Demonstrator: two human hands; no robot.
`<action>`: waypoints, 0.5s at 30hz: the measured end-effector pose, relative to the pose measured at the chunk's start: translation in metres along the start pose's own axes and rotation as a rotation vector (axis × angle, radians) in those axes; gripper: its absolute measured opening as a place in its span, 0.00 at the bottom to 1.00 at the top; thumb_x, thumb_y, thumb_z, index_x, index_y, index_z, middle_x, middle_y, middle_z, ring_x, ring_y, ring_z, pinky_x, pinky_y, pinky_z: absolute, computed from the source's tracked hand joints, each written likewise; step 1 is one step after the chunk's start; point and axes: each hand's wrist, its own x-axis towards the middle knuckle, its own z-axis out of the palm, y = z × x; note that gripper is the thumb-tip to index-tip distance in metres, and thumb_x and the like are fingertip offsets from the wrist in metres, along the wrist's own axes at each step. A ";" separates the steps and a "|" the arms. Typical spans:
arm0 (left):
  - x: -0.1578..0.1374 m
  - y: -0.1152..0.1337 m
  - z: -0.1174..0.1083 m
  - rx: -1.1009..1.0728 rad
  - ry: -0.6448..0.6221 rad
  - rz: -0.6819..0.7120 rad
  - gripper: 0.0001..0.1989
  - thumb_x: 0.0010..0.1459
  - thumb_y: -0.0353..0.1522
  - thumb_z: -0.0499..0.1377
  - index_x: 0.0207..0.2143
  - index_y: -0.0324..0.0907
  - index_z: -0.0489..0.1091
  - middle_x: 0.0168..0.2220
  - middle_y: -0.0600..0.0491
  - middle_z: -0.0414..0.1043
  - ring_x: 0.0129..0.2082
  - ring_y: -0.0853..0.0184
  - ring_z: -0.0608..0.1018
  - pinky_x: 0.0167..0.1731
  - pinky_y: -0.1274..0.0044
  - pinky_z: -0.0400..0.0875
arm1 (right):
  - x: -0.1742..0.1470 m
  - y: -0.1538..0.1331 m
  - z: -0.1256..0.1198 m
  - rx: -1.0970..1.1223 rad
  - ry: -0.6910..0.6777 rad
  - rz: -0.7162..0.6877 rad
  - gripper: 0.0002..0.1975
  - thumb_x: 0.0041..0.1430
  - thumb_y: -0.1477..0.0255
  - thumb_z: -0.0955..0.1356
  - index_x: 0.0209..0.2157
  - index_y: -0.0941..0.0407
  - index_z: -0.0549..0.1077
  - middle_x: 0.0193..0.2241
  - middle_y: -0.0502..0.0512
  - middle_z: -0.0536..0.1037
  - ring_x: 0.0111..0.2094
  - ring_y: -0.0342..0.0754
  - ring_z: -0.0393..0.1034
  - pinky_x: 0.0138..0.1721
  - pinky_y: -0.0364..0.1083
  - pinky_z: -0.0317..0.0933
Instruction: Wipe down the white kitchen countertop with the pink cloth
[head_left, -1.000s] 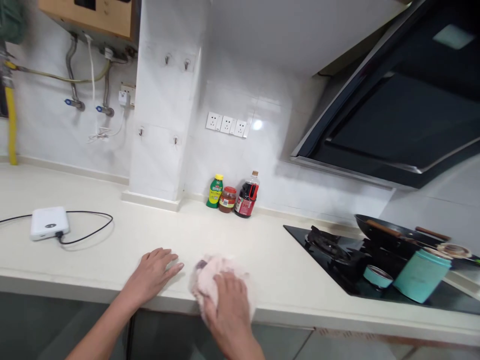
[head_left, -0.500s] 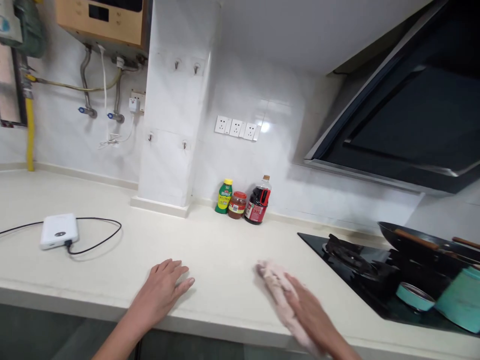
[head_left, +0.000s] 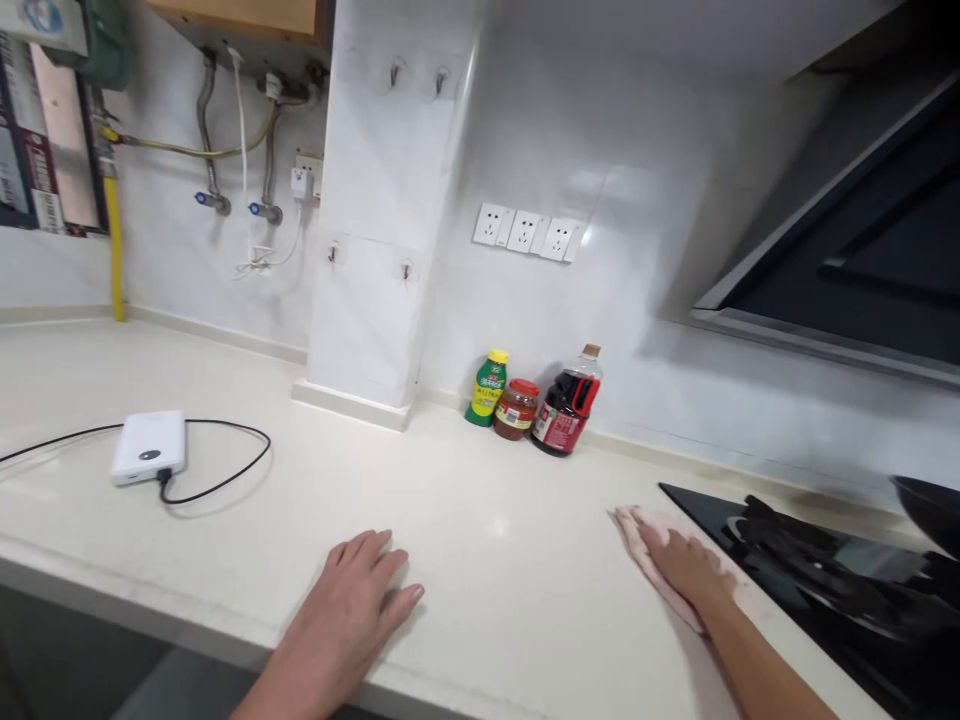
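Cream bench (head_left: pixel 480 520): pale stone top running the full width, bare and glossy in the middle.
Far left wall: yellow pipe (head_left: pixel 114 245) standing upright against the white tiles, metal hoses (head_left: pixel 206 130) dropping from a wooden-fronted box overhead.
Power bank (head_left: pixel 149 447): white, lying flat on the bench at the left, a black cable (head_left: pixel 225 470) plugged into its near edge and looping off to the right, another length trailing left out of view.
Left hand (head_left: pixel 352 610): palm down on the bench near the front edge, fingers (head_left: pixel 390 580) loose and spread, gripping nothing, just resting flat.
Pillar (head_left: pixel 375 220): white tiled column behind, small hooks on its faces.
Sockets (head_left: pixel 525 232): three white ones in a row on the wall.
Bottles: green bottle with yellow cap (head_left: pixel 487 387), red-lidded jar (head_left: pixel 517 409), dark sauce bottle (head_left: pixel 568 408), huddled together against the back wall, well apart from both hands.
Pink cloth (head_left: pixel 660 560): spread flat on the bench, right up against the left edge of the black hob.
Right hand (head_left: pixel 682 562): pressed on top of the cloth, fingers laid out flat over it, pinning it down rather than clenching it.
Hob (head_left: pixel 825 580): black glass, dark burner grate on it, edge of a dark pan (head_left: pixel 930 510) at the far right.
Hood (head_left: pixel 862 260): slanted black panel above.
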 end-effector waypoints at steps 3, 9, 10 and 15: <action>0.001 0.000 0.001 -0.004 0.006 -0.042 0.16 0.68 0.41 0.53 0.49 0.44 0.74 0.57 0.42 0.72 0.58 0.51 0.73 0.54 0.57 0.73 | 0.016 -0.076 0.006 0.055 -0.105 -0.061 0.36 0.67 0.51 0.49 0.62 0.56 0.67 0.62 0.73 0.66 0.65 0.69 0.56 0.61 0.73 0.47; 0.000 -0.004 0.007 0.021 0.076 -0.051 0.17 0.68 0.42 0.53 0.50 0.45 0.74 0.59 0.41 0.70 0.61 0.50 0.70 0.56 0.55 0.71 | -0.011 -0.260 0.009 0.208 -0.261 -0.376 0.38 0.68 0.46 0.52 0.69 0.55 0.53 0.72 0.62 0.49 0.72 0.59 0.39 0.69 0.64 0.35; 0.000 -0.005 0.008 0.027 0.102 -0.061 0.17 0.68 0.42 0.53 0.51 0.45 0.74 0.60 0.41 0.69 0.62 0.49 0.69 0.57 0.54 0.71 | -0.024 -0.287 0.006 0.230 -0.292 -0.471 0.38 0.68 0.46 0.51 0.70 0.54 0.52 0.72 0.60 0.47 0.72 0.58 0.36 0.69 0.63 0.33; 0.001 -0.010 0.015 0.047 0.232 -0.117 0.24 0.68 0.43 0.53 0.61 0.45 0.67 0.66 0.39 0.60 0.67 0.46 0.61 0.59 0.52 0.66 | -0.106 -0.367 -0.014 0.286 -0.411 -0.952 0.36 0.68 0.47 0.54 0.71 0.50 0.48 0.73 0.53 0.41 0.73 0.57 0.30 0.70 0.62 0.30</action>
